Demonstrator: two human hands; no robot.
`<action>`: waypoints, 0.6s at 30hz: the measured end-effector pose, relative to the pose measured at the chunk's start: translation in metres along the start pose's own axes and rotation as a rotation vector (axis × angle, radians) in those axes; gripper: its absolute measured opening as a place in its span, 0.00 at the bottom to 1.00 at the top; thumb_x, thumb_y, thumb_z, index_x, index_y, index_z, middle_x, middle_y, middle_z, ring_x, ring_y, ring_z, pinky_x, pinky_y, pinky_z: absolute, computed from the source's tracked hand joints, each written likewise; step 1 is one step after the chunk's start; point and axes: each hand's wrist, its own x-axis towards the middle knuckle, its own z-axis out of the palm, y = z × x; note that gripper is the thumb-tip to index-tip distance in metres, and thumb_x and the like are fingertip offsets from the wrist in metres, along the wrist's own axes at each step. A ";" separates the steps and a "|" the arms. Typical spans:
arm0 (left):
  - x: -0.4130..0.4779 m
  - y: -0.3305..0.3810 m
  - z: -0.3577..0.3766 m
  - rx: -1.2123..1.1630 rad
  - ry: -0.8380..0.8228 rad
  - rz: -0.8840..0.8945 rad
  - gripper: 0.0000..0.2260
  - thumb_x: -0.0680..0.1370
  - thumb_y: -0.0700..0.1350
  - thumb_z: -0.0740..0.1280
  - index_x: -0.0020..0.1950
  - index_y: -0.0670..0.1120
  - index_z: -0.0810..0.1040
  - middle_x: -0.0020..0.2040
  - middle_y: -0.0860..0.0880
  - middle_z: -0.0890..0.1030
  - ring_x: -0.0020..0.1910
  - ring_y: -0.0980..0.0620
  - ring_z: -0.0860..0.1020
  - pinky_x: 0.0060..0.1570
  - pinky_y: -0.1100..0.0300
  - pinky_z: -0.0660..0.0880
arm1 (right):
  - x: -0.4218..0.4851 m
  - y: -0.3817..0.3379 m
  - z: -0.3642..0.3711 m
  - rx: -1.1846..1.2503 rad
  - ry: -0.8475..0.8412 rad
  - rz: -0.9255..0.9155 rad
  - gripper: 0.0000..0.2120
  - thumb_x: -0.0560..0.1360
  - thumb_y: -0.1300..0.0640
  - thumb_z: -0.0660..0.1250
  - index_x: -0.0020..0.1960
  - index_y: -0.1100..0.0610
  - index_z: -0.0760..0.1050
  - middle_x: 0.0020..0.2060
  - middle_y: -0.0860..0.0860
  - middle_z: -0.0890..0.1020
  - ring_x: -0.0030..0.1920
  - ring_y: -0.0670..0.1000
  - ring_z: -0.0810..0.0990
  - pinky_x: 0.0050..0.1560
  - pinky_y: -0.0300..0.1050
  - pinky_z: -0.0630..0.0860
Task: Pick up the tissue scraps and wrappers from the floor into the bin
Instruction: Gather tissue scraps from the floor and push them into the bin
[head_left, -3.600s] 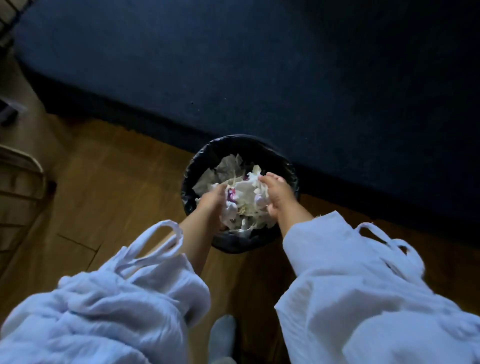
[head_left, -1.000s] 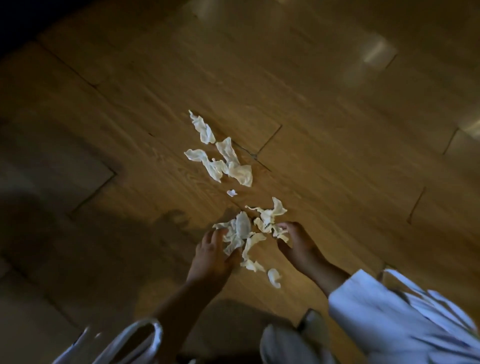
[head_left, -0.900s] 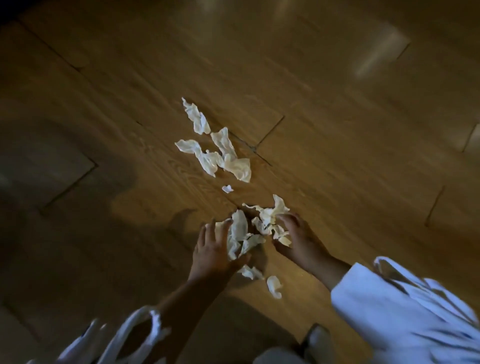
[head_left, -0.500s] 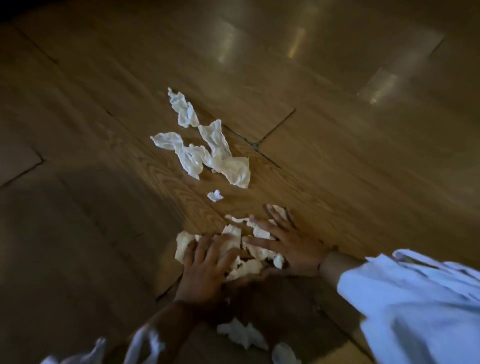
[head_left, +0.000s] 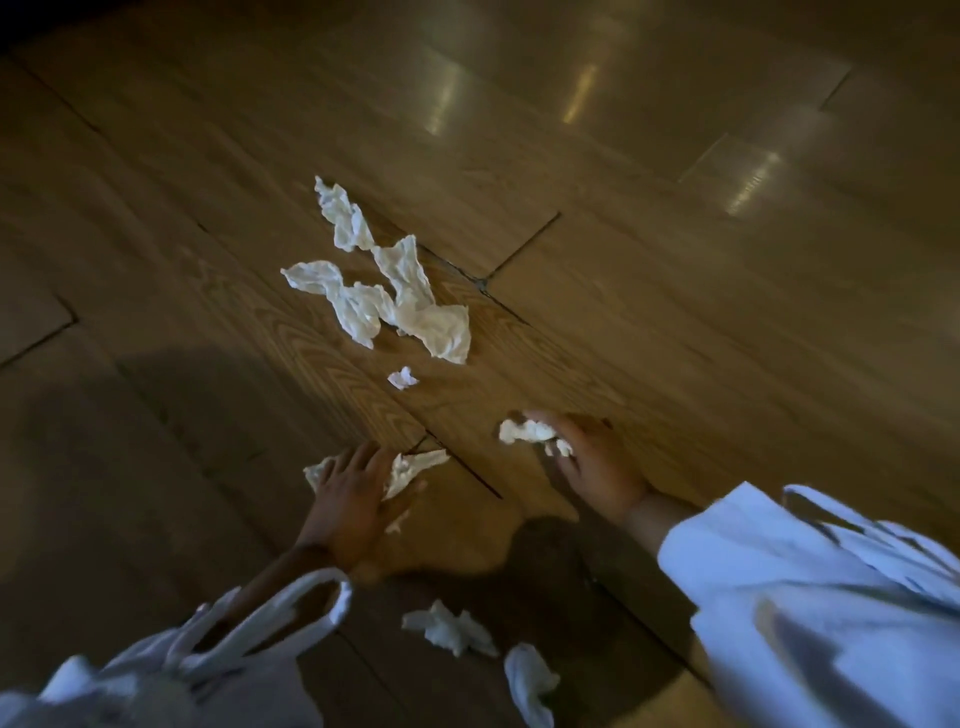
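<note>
White tissue scraps lie on the wooden floor. My left hand rests flat with spread fingers on a small pile of scraps. To its right, my right hand holds a crumpled bunch of tissue scraps in its fingers, just above the floor. Farther out lie three long crumpled tissues and one tiny scrap. Two more scraps lie near me, one between my arms and another at the lower edge. The bin is not in view.
My loose pale sleeves hang low over the floor on both sides, with a fabric loop on the left one. The room is dim, and bright reflections mark the boards at the back right.
In the oldest frame both hands were at the bin; since then they gathered scraps together on the floor. Now they have drawn apart, the right one carrying a bunch off to the right.
</note>
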 end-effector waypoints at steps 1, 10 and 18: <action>0.000 0.003 -0.002 -0.029 0.015 -0.014 0.37 0.65 0.70 0.48 0.58 0.45 0.75 0.58 0.46 0.76 0.60 0.43 0.73 0.62 0.49 0.65 | -0.010 0.000 -0.004 0.030 0.027 0.032 0.17 0.75 0.54 0.57 0.61 0.55 0.75 0.51 0.57 0.81 0.50 0.59 0.79 0.52 0.51 0.75; 0.009 0.022 -0.010 -0.392 0.304 -0.175 0.20 0.79 0.51 0.60 0.27 0.52 0.66 0.26 0.53 0.69 0.28 0.53 0.70 0.30 0.61 0.63 | -0.109 -0.045 0.017 -0.192 -0.215 -0.459 0.17 0.77 0.38 0.52 0.49 0.48 0.73 0.44 0.48 0.81 0.53 0.50 0.72 0.58 0.49 0.72; -0.004 -0.009 0.002 -0.374 0.298 -0.163 0.12 0.79 0.49 0.59 0.62 0.51 0.72 0.49 0.45 0.81 0.51 0.43 0.77 0.51 0.44 0.76 | -0.114 -0.060 0.045 -0.440 -0.277 -0.669 0.32 0.72 0.31 0.51 0.73 0.41 0.55 0.77 0.55 0.48 0.73 0.62 0.56 0.66 0.64 0.58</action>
